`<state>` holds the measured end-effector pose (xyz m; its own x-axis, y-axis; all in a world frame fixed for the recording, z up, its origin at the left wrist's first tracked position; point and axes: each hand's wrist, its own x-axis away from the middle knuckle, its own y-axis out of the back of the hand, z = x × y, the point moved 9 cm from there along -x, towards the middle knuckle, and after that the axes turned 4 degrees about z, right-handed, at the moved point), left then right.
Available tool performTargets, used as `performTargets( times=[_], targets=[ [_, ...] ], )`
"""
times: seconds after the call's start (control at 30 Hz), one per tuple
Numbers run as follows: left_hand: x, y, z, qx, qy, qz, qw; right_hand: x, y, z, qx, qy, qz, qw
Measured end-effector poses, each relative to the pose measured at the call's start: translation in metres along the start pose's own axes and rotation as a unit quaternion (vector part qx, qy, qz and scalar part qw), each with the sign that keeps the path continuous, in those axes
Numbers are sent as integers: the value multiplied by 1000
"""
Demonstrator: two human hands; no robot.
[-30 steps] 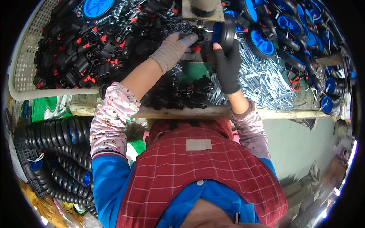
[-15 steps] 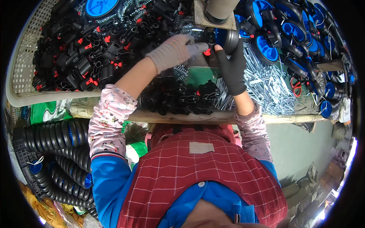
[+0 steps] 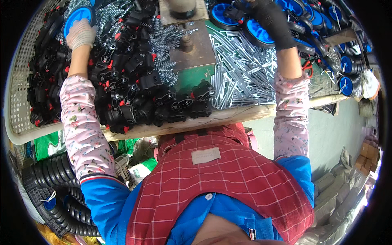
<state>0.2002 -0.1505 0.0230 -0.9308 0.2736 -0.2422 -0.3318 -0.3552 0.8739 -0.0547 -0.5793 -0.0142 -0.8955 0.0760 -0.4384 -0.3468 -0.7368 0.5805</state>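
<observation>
Left hand (image 3: 81,34), pale glove: resting on black plastic fittings (image 3: 122,81) piled at bench left, grip cannot be told | Right hand (image 3: 271,20), black glove: closed on blue-hubbed wheel (image 3: 257,34), far right | Between: metal pins (image 3: 245,73), green press block (image 3: 192,53).

My right hand (image 3: 271,20) at the top of the frame hides whatever it grips among the blue wheels (image 3: 257,32); my left hand's (image 3: 81,34) fingertips sink behind black parts (image 3: 122,81), upper left.

We see bright, even light with soft shadows; fisheye bending curves the edges inside a black rim, mostly sharp.
</observation>
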Motion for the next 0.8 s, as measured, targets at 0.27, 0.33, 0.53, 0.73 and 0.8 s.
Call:
performTargets(
  times=[0.27,0.33,0.53,0.73,0.8],
  targets=[
    [122,106,11,293,-58,-273,915,72,-120,-36,351,-109,136,920],
    [155,84,-5,532,-73,-100,838,66,-128,-41,390,-115,158,900],
    [227,0,-108,878,71,238,409,62,-116,-16,369,-113,187,903],
    [231,5,-162,872,-17,328,362,83,-82,84,40,9,71,997],
    [230,12,-169,875,-46,336,345,82,-93,111,41,61,84,994]
  ],
)
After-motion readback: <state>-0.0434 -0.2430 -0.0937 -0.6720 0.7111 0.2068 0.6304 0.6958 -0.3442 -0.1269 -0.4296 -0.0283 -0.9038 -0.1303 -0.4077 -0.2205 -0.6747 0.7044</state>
